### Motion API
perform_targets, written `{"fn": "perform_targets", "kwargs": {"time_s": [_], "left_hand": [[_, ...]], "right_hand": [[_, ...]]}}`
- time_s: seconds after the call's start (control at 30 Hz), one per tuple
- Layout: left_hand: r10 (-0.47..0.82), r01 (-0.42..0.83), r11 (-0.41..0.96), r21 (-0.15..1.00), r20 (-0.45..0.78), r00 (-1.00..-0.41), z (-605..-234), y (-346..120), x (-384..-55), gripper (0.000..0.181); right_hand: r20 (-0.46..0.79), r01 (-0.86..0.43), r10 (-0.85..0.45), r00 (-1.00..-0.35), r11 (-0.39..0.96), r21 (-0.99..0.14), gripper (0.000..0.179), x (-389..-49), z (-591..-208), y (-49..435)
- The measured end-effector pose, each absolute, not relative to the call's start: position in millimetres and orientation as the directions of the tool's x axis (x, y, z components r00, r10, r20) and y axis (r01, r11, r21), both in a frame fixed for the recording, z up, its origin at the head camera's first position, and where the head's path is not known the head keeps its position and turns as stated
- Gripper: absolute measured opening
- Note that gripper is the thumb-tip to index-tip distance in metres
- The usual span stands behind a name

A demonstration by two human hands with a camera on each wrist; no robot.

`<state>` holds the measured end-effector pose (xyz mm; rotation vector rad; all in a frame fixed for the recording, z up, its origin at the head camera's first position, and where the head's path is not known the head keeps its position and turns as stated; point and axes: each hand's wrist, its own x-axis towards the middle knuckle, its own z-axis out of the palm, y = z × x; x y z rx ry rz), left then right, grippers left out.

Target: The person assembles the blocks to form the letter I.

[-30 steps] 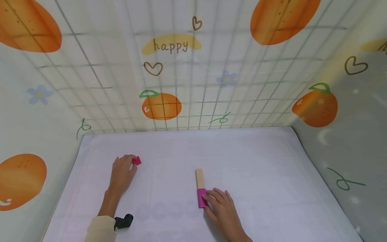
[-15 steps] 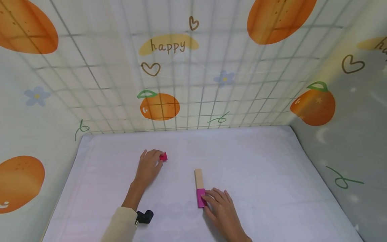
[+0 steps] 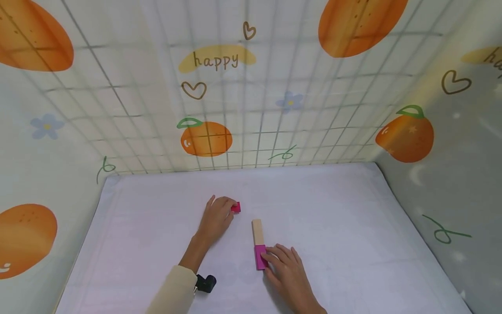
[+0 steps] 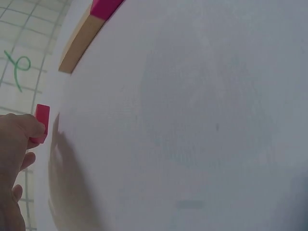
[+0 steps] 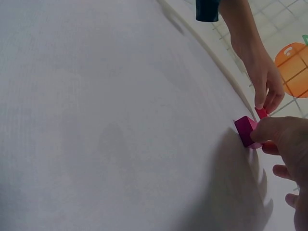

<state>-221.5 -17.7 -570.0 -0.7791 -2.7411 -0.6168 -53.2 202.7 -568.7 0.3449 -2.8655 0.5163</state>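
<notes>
My left hand pinches a small red block between thumb and fingers, left of and beyond the far end of a plain wooden block. That wooden block lies end to end with a magenta block, the two making one straight row on the table. At the magenta block's right side, my right hand grips it with thumb and index finger. The left wrist view shows the red block in the thumb's grip, its shadowed hand nearby. Part of the magenta block is covered by the right thumb.
A white cloth covers the table. Patterned curtain walls with printed oranges rise at the back and both sides. A black device sits at the left wrist, beside the beige sleeve.
The left hand has carried the red block rightward across the table, closer to the row. My right hand and the two blocks in the row stay in place.
</notes>
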Motion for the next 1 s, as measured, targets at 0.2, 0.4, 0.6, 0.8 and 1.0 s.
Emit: {"fn": "perform_targets", "kwargs": {"time_s": [0.2,0.4,0.6,0.8,1.0], "left_hand": [[0.474,0.572,0.751,0.331,0.334,-0.815,-573.4,-2.2,-219.1,0.024],[0.471,0.582,0.734,0.350,0.355,-0.808,-577.3,5.3,-219.7,0.023],[0.481,0.573,0.746,0.338,0.322,-0.816,-577.5,9.1,-216.9,0.024],[0.493,0.599,0.725,0.340,0.352,-0.796,-577.6,13.8,-219.1,0.024],[0.504,0.622,0.718,0.314,0.382,-0.775,-580.0,19.6,-222.0,0.023]], "right_hand": [[0.253,-0.272,-0.194,-0.948,0.907,-0.322,0.034,-52.4,-568.9,202.6],[0.248,-0.265,-0.189,-0.950,0.907,-0.328,0.034,-52.8,-568.0,202.2],[0.239,-0.263,-0.191,-0.952,0.912,-0.316,0.034,-51.8,-570.1,202.3],[0.211,-0.241,-0.177,-0.961,0.911,-0.334,0.034,-53.0,-567.7,202.4],[0.178,-0.220,-0.168,-0.970,0.916,-0.334,0.035,-51.9,-565.1,202.5]]}}
